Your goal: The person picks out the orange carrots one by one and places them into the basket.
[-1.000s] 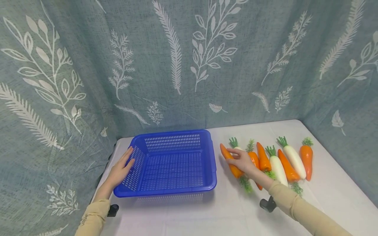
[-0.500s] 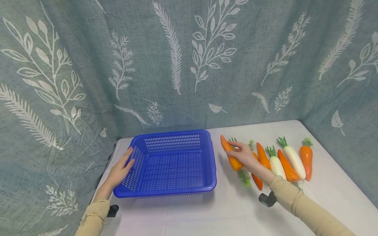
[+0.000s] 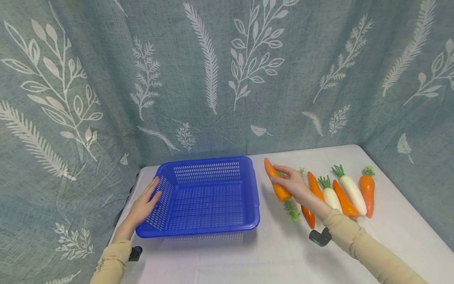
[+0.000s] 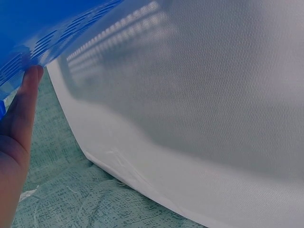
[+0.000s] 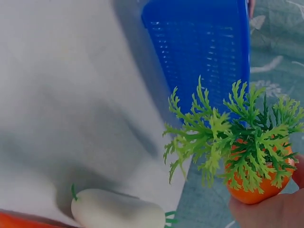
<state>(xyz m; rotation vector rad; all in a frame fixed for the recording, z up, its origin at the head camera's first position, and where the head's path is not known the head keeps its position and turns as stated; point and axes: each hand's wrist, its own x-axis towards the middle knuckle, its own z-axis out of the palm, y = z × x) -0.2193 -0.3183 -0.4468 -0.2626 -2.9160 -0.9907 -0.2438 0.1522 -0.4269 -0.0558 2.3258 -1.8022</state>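
Note:
My right hand (image 3: 292, 181) pinches an orange carrot (image 3: 281, 192) between thumb and fingers, to the right of a blue plastic basket (image 3: 253, 221). The carrot's narrow tip points up and away, and its leafy green top hangs toward the near side. In the right wrist view the green leaves cover much of the carrot's thick end (image 5: 254, 194), and a shadow falls on the tabletop apart from it. On the basket's left side rests my left hand (image 3: 142, 205), with its fingers straight. The left wrist view has its fingertips (image 4: 33, 76) against the slotted wall.
Several carrots and white radishes with green tops, among them a radish (image 3: 353, 193) and a carrot (image 3: 367, 193), lie on the white table (image 3: 227, 260) at the right. A patterned blue-green curtain (image 3: 213, 130) hangs behind and at both sides.
The carrot has risen off the table in my right hand, shifting slightly away from me and uncovering more of the table below it. My left hand and the basket have stayed put.

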